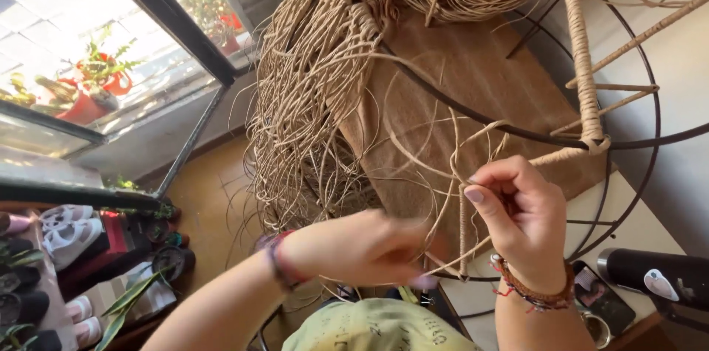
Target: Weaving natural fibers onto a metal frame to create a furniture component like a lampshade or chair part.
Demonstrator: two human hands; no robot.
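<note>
Tan cord [473, 146], thin and papery, runs between my two hands and loops loosely above them. My right hand [521, 222] pinches a strand of it between thumb and fingertips, just beside a short upright bar [463, 229] already wrapped in the same cord. That bar stands nearly vertical in the head view, its lower end meeting the dark wire ring [653, 93] of the frame. From my pinch the strand slants down and to the left toward my left hand [369, 248], which is blurred; its fingers are curled in around the cord near the foot of the bar, though I cannot tell how tightly they press.

Other wrapped bars of the frame reach away from me: one thick bar [581, 48] runs almost straight up the view, and thinner ones branch off to the right. A big tangled bundle of loose cord [310, 93] hangs over the far edge of the frame and spills down on the left, over a brown board [473, 78] lying under the ring. Loose loops from it cross between me and the bars.

Near my right wrist, on the white table [635, 229], lie a phone [602, 296] and a black bottle [653, 273]. To the left are a window [88, 48] with red plant pots [92, 96] outside, and white shoes [66, 229] on the floor.
</note>
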